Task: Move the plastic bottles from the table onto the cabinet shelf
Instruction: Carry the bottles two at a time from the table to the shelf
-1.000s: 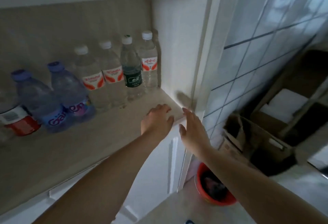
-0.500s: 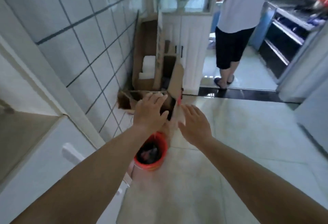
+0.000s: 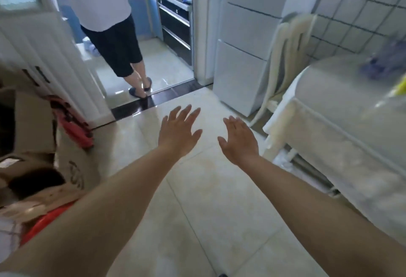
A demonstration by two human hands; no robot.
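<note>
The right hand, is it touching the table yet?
Apart. The head view shows the right hand open over the floor tiles, with a strip of floor visible between its fingers and the covered table at the right.

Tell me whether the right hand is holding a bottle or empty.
Empty. The right hand is held out over the bare floor tiles with fingers straight and spread, nothing in it. The left hand is the same.
</note>
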